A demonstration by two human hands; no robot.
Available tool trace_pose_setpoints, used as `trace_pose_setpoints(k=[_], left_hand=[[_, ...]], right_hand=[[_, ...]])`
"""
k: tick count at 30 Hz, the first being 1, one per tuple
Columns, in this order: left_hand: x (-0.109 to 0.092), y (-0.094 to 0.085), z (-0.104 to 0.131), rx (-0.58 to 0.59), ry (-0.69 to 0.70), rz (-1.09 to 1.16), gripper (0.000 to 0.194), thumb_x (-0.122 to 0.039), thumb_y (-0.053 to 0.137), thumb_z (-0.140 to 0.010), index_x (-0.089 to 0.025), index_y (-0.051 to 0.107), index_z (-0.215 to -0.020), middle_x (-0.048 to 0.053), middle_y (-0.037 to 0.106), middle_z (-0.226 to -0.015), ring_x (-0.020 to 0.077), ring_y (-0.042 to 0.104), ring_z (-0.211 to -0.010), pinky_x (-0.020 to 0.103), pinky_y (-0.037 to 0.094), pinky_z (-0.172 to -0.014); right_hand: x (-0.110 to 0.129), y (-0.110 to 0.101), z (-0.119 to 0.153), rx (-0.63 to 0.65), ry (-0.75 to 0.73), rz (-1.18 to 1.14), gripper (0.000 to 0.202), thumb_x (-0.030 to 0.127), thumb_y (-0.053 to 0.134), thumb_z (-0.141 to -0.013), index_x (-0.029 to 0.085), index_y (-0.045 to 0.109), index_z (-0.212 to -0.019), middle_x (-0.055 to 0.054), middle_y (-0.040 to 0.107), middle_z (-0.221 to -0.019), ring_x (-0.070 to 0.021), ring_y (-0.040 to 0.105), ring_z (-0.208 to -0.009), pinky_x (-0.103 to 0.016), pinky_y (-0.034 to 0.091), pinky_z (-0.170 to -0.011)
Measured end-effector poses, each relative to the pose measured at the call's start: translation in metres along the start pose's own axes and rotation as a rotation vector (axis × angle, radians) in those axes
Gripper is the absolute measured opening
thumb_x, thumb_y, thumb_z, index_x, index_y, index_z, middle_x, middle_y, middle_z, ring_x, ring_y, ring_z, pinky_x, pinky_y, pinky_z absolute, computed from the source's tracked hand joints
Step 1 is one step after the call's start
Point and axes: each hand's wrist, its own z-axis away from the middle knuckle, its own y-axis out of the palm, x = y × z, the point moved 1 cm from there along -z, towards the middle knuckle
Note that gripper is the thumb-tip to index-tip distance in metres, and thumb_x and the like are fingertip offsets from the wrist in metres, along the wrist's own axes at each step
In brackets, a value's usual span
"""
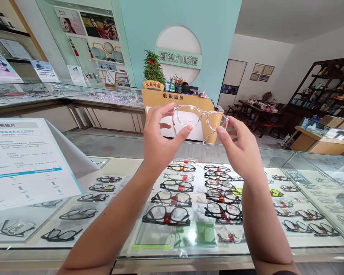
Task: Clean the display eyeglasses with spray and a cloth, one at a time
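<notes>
A pair of clear-framed eyeglasses (204, 113) is raised above the glass counter, between my two hands. My left hand (163, 133) grips the left end of the frame, with the thumb near the lower rim and the index finger at the upper corner. At the right end, my right hand (237, 141) pinches the frame between thumb and fingers. The lenses face along my line of sight, and the temples hang down partly visible below the rims. Some of my fingers are hidden behind the frame.
Below lies a glass display counter (195, 250) with rows of eyeglasses inside, black-framed glasses (166, 215) among them. A printed sign (25, 160) stands on the left. Further off are a wooden cashier desk (177, 100), a potted plant (153, 68) and dark shelves (323, 82).
</notes>
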Motion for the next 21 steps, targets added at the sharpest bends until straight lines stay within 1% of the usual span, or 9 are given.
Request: trace_pose_setpoints(k=[2, 5, 7, 11, 17, 21], left_hand=[[-0.004, 0.002, 0.003, -0.012, 0.041, -0.030, 0.061, -0.046, 0.092, -0.087, -0.032, 0.066, -0.140, 0.010, 0.069, -0.139, 0.0297, 0.070, -0.126, 0.041, 0.062, -0.088], [-0.008, 0.003, 0.006, -0.024, 0.081, -0.065, 0.062, -0.047, 0.092, -0.088, -0.031, 0.065, -0.141, 0.010, 0.068, -0.138, 0.0291, 0.070, -0.124, 0.043, 0.060, -0.093], [-0.009, 0.004, 0.008, -0.029, 0.094, -0.095, 0.062, -0.048, 0.092, -0.089, -0.030, 0.064, -0.141, 0.010, 0.068, -0.137, 0.0289, 0.069, -0.123, 0.044, 0.060, -0.095], [-0.011, 0.004, 0.010, -0.033, 0.111, -0.144, 0.061, -0.048, 0.092, -0.089, -0.028, 0.063, -0.139, 0.009, 0.068, -0.133, 0.0276, 0.070, -0.119, 0.043, 0.059, -0.095], [-0.012, 0.005, 0.010, -0.063, 0.158, -0.149, 0.058, -0.044, 0.093, -0.089, -0.028, 0.065, -0.137, 0.008, 0.071, -0.129, 0.0262, 0.071, -0.113, 0.043, 0.058, -0.090], [-0.012, 0.006, 0.011, -0.062, 0.154, -0.153, 0.059, -0.047, 0.093, -0.088, -0.028, 0.065, -0.137, 0.009, 0.071, -0.128, 0.0261, 0.071, -0.112, 0.042, 0.058, -0.089]], right_hand=[[-0.001, 0.000, -0.001, 0.004, 0.031, -0.021, 0.052, 0.067, 0.055, -0.107, 0.030, 0.070, -0.140, -0.012, 0.077, -0.140, -0.0305, 0.077, -0.109, -0.049, 0.058, -0.092], [-0.002, 0.001, -0.002, -0.015, 0.049, -0.021, 0.053, 0.069, 0.051, -0.108, 0.028, 0.073, -0.135, -0.012, 0.080, -0.136, -0.0316, 0.076, -0.113, -0.051, 0.056, -0.098], [-0.002, 0.002, -0.002, -0.025, 0.055, -0.020, 0.055, 0.071, 0.049, -0.109, 0.027, 0.075, -0.130, -0.013, 0.081, -0.133, -0.0320, 0.075, -0.112, -0.051, 0.055, -0.099], [-0.004, 0.003, -0.001, -0.023, 0.056, -0.028, 0.058, 0.075, 0.047, -0.108, 0.026, 0.077, -0.122, -0.013, 0.082, -0.127, -0.0322, 0.075, -0.109, -0.049, 0.053, -0.096], [-0.006, 0.004, -0.001, -0.009, 0.073, -0.017, 0.059, 0.075, 0.047, -0.108, 0.027, 0.078, -0.122, -0.011, 0.082, -0.127, -0.0312, 0.075, -0.105, -0.047, 0.051, -0.093], [-0.005, 0.004, -0.002, -0.002, 0.076, -0.001, 0.059, 0.075, 0.046, -0.109, 0.027, 0.079, -0.121, -0.011, 0.083, -0.122, -0.0302, 0.075, -0.102, -0.044, 0.050, -0.088]])
